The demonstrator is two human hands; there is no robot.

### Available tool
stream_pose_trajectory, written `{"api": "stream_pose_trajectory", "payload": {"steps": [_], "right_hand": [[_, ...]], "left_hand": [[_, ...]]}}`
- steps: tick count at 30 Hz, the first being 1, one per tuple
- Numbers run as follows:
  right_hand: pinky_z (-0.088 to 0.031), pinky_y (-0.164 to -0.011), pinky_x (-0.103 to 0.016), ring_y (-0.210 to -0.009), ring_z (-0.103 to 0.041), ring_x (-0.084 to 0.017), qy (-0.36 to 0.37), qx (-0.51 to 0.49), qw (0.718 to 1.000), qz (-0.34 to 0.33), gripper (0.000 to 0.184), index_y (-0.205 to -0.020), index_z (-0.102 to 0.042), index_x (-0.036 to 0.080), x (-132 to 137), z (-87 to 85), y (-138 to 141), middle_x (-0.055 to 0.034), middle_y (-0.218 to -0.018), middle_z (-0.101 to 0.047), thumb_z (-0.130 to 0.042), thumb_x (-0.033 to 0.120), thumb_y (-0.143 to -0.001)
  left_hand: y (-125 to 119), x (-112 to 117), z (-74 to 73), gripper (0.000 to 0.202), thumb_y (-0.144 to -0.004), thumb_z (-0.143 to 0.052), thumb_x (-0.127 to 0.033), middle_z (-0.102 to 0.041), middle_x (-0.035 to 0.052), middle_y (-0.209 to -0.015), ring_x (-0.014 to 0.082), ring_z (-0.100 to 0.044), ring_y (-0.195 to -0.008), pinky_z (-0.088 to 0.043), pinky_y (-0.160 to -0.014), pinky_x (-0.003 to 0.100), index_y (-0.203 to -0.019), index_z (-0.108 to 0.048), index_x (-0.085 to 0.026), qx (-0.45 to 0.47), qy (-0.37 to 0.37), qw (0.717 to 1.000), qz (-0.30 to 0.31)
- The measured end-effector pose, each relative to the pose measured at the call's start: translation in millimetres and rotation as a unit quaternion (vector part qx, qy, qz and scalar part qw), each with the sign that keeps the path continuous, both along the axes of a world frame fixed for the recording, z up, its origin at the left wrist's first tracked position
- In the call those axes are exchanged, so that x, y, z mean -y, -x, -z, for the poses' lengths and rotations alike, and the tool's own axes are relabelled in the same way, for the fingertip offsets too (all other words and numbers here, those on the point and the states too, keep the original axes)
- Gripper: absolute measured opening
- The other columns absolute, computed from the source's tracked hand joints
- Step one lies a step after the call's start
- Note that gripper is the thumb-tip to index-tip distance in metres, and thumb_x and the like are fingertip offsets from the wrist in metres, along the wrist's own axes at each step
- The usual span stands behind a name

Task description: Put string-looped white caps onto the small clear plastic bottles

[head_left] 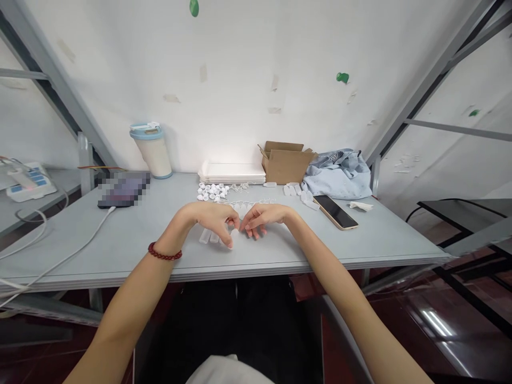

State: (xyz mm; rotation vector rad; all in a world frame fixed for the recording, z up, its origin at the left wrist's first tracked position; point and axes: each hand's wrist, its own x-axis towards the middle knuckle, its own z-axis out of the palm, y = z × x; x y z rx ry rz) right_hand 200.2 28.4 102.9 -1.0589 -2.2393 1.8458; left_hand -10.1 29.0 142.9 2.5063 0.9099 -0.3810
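My left hand (214, 217), with a red bead bracelet on the wrist, bends over the grey table, its thumb and fingers closed around a small whitish plastic bottle (234, 233) that is mostly hidden. Close beside it, my right hand (266, 215) has its fingers curled and its thumb against the index finger; whatever they pinch cannot be made out. Below my left palm lie several translucent plastic bottles (205, 236). Just beyond the hands is a row of more small clear pieces (242, 206), partly covered. White caps (212, 192) sit in a cluster behind my left hand.
Behind stand a white tumbler (154, 152), a stack of white flat packs (232, 173), an open cardboard box (288, 165) and light blue cloth (338, 176). A phone (336, 212) lies right; a blurred-out device (124, 189) with a white cable (94, 234) lies left.
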Motion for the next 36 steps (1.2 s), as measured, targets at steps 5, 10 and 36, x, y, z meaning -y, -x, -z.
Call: {"api": "stream_pose_trajectory", "payload": {"steps": [5,10,36], "right_hand": [[-0.047,-0.052,-0.022,-0.062,-0.064,-0.011,0.006,0.005,1.000,-0.007,0.029,-0.100,-0.068,0.009,0,1.0,1,-0.0039,-0.075,-0.068,-0.065,0.028,-0.077],[-0.046,-0.052,-0.022,-0.062,-0.064,-0.011,0.008,0.011,1.000,-0.004,0.028,-0.098,-0.068,0.009,2,-1.2,1,-0.0039,-0.075,-0.068,-0.065,0.027,-0.078],[-0.045,-0.050,-0.019,-0.059,-0.064,-0.009,0.009,0.000,1.000,0.006,0.032,-0.109,-0.064,0.010,-2,5.8,4,-0.0033,-0.076,-0.069,-0.063,0.027,-0.082]], "left_hand": [[1,2,-3.8,0.058,-0.055,-0.069,-0.058,-0.063,0.0020,-0.098,0.0211,-0.057,-0.085,-0.040,-0.070,0.025,-0.102,-0.070,-0.025,0.008,0.027,0.999,0.017],[1,-2,1.0,0.060,-0.055,-0.069,-0.059,-0.062,0.0034,-0.099,0.0208,-0.056,-0.082,-0.039,-0.065,0.025,-0.103,-0.065,-0.022,-0.008,-0.001,1.000,-0.025],[6,-10,4.7,0.073,-0.054,-0.067,-0.066,-0.063,0.0047,-0.094,0.0221,-0.058,-0.079,-0.039,-0.063,0.027,-0.110,-0.062,-0.020,0.016,-0.015,0.999,-0.050]]}}
